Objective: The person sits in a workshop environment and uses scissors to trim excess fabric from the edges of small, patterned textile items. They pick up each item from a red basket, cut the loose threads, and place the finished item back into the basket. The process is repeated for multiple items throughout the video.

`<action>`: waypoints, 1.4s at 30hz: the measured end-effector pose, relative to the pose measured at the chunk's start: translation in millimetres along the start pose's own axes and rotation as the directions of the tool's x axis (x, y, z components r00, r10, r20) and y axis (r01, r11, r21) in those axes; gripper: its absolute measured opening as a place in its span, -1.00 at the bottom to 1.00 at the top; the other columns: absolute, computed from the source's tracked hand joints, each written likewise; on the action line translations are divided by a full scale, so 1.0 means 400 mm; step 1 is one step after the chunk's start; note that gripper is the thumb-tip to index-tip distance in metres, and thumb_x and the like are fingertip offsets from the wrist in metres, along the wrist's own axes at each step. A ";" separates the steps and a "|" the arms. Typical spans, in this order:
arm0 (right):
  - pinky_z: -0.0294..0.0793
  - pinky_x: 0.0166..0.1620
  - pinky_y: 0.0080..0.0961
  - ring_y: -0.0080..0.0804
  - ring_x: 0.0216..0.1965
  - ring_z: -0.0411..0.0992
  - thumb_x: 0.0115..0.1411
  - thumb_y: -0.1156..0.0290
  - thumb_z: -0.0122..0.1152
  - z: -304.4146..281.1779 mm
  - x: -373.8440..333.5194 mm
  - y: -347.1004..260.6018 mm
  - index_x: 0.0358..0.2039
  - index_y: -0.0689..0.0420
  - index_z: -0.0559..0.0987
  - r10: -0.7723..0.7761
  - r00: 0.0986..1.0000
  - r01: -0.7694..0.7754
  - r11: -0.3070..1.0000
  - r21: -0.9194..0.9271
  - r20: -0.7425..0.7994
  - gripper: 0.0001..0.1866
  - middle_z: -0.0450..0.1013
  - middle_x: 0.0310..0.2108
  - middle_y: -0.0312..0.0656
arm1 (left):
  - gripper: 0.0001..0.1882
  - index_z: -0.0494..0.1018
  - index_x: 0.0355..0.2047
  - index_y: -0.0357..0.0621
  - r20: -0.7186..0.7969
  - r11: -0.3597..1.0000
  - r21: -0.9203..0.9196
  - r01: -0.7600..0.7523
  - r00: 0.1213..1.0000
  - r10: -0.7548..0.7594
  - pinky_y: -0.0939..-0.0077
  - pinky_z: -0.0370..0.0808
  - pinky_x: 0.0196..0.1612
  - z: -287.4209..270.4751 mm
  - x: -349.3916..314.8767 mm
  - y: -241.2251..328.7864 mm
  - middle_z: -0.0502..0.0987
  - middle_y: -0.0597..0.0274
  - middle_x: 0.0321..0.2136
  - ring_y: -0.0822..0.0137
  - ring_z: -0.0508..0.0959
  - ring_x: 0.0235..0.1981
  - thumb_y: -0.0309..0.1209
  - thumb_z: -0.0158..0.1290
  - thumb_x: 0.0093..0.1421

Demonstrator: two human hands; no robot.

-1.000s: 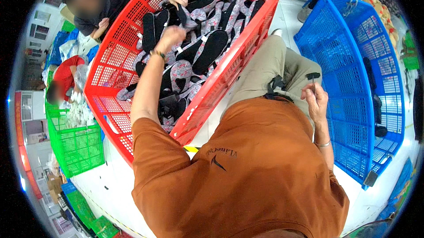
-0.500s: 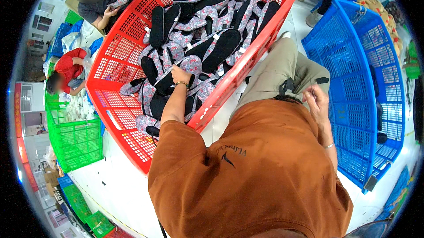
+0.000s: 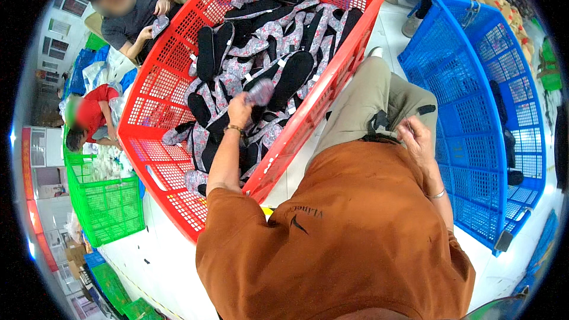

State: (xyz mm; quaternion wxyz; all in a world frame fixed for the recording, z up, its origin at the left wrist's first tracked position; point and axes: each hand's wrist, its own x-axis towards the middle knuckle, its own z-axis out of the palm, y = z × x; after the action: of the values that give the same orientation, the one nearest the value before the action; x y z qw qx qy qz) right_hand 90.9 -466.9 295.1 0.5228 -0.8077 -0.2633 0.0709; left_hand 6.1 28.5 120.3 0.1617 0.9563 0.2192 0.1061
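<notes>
My left hand is closed on a floral cloth slipper, which it holds just above a heap of slippers. The grip covers part of that slipper, and its outline is blurred. The heaped slippers have grey-and-pink floral cloth and black soles, some with small white tags. They lie jumbled in a big red plastic basket in front of me and to the left. Beside my lap, my right hand has its fingers curled together near my waist. Whatever those fingers may hold is too small to make out.
A tall blue crate with dark slippers inside stands on my right. At the left is a green crate of white material, by a person in red. Another person handles a slipper beyond the red basket's far-left side.
My left hand has lifted the slipper slightly off the heap, toward the upper right. The right hand stays near my waist. The far-left person has lowered the slipper they hold.
</notes>
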 end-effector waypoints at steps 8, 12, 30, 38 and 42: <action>0.21 -0.54 -0.66 -0.64 -0.64 0.20 0.05 0.46 0.15 -0.007 0.006 0.005 -0.47 0.22 0.41 -0.001 1.000 0.003 0.999 0.050 -0.032 -0.88 0.29 -0.67 -0.30 | -0.67 0.27 -0.07 -0.27 -0.295 0.199 -0.936 -0.291 0.955 0.007 0.52 0.37 -0.12 -0.385 0.173 0.333 0.44 0.24 -0.21 0.45 0.44 -0.22 -0.38 -0.05 0.20; 0.21 -0.53 -0.71 -0.69 -0.60 0.18 0.03 0.42 0.20 -0.014 0.027 -0.010 -0.34 0.20 0.46 -0.070 0.991 0.078 0.994 0.071 -0.110 -0.81 0.37 -0.55 -0.34 | -0.76 0.36 -0.18 -0.28 -0.203 -0.171 -0.969 -0.176 0.967 0.155 0.45 0.40 -0.08 -0.451 0.139 0.532 0.47 0.19 -0.20 0.38 0.47 -0.21 -0.38 -0.16 0.25; 0.39 -0.42 -0.61 -0.62 -0.48 0.37 0.00 0.34 0.16 -0.017 0.066 0.055 -0.36 0.29 0.49 0.318 0.948 -0.282 0.847 0.451 -0.004 -0.73 0.45 -0.47 -0.26 | -0.68 0.35 -0.33 -0.31 -0.075 0.299 -0.369 -0.880 0.349 0.934 0.22 0.27 -0.04 -0.207 -0.067 0.900 0.37 -0.03 -0.29 0.00 0.36 -0.16 -0.54 0.00 -0.20; 0.31 -0.37 -0.69 -0.63 -0.46 0.33 -0.05 0.51 0.10 -0.009 -0.015 0.124 -0.44 0.23 0.50 0.424 0.905 -0.360 0.714 0.600 0.038 -0.87 0.41 -0.51 -0.30 | -0.61 0.35 -0.41 -0.27 0.308 0.391 -0.817 -0.424 0.253 0.917 0.49 0.35 -0.24 -0.200 -0.134 0.917 0.37 0.15 -0.44 0.27 0.40 -0.38 -0.35 0.20 -0.22; 0.29 -0.40 -0.71 -0.71 -0.50 0.28 -0.07 0.55 0.15 -0.010 -0.040 0.137 -0.38 0.22 0.50 0.308 0.951 -0.273 0.798 0.537 0.026 -0.83 0.38 -0.54 -0.38 | -0.52 0.39 -0.40 -0.28 0.403 0.509 -0.712 -0.484 0.311 0.861 0.48 0.39 -0.28 -0.210 -0.181 0.941 0.42 0.13 -0.44 0.25 0.44 -0.40 -0.26 0.29 -0.30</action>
State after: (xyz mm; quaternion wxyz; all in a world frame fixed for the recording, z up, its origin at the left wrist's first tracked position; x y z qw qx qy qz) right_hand 98.0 -495.4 245.9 0.7177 -0.6623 -0.0897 0.1954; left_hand 64.2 -302.8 322.1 0.3938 0.8383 -0.3350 -0.1729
